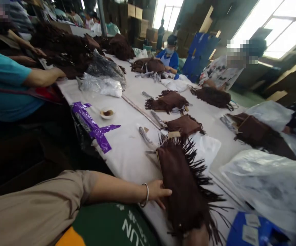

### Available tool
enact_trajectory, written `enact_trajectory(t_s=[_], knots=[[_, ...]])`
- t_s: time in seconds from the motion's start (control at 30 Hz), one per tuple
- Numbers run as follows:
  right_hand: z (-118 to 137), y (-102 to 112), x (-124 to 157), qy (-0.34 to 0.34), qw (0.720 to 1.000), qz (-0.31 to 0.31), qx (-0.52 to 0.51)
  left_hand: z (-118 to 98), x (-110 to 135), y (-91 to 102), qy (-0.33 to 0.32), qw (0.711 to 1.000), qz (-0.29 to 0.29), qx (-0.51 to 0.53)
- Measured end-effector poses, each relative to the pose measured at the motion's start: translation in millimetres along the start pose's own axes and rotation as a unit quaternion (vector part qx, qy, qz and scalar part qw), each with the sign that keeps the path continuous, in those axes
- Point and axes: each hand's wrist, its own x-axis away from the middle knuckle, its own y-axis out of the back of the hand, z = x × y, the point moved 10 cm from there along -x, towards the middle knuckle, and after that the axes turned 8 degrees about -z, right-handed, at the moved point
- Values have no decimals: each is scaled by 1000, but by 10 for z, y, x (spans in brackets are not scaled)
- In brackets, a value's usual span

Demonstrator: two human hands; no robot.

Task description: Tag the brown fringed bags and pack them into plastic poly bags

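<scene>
A dark brown fringed bag point(181, 184) lies flat before me on the white-covered table, its long fringe spread to the right. My left hand point(158, 194), with a bangle at the wrist, grips its left edge, one digit on top and others lower at the side. At the bag's near end is my right hand point(197, 236), blurred and cut off by the frame, with its fingers hidden. A cardboard tag point(173, 134) and a plastic-wrapped strap point(145, 137) lie at the far end. Beyond it rests another brown fringed bag point(185, 125).
Purple tape point(93, 126) runs along the table's left edge near a small dish point(107, 113). Clear plastic bags point(268, 184) and a blue box point(242, 229) are at the right. More fringed bags point(169, 101) lie farther off. Co-workers sit around the table.
</scene>
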Motion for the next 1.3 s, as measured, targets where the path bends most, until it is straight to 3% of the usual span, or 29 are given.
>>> enact_trajectory(t_s=[0.03, 0.1, 0.27, 0.4, 0.47, 0.5, 0.57, 0.63, 0.7, 0.8, 0.83, 0.9, 0.97, 1.03, 1.13, 1.2, 1.3], knots=[[-148, 41, 68, -26, 1000, -1, 2, 304, 69, 33, 51, 999, 0, -1], [-324, 73, 156, -45, 999, -8, -4, 630, 111, 96, 112, 994, -7, 6], [-494, 144, 94, -46, 998, -50, 11, 695, 31, 90, 149, 988, -16, 27], [-700, 499, -95, -62, 992, -85, 73, 782, 198, -103, 173, 981, 89, -18], [-759, 719, -140, -96, 982, -102, 126, 650, 317, -63, 140, 977, 134, -92], [-705, 815, -150, -101, 973, -115, 172, 468, 343, 40, 88, 977, 128, -143], [-353, 912, -166, -57, 949, -159, 265, -132, 378, 382, -79, 960, 54, -262], [225, 757, -180, 43, 931, -203, 299, -780, 492, 730, -248, 887, -36, -387], [730, 281, -263, 126, 947, -164, 245, -1088, 547, 948, -308, 808, -61, -499], [1189, -647, -501, 199, 961, -27, 191, -1034, 507, 1063, -294, 726, -42, -620], [1260, -894, -583, 212, 959, 9, 186, -936, 502, 1048, -282, 715, -32, -639], [1314, -1194, -718, 230, 955, 52, 180, -705, 524, 950, -261, 721, -12, -642], [1315, -1218, -781, 249, 951, 50, 177, -526, 569, 806, -252, 750, 5, -612], [1299, -1058, -761, 271, 945, 23, 183, -478, 600, 677, -262, 773, 18, -577], [1262, -816, -605, 287, 934, 1, 214, -702, 559, 677, -297, 782, 8, -548], [1245, -786, -472, 274, 930, -1, 245, -998, 471, 830, -329, 763, -32, -555], [1246, -981, -306, 233, 929, 17, 288, -1383, 308, 1068, -370, 702, -76, -604]])
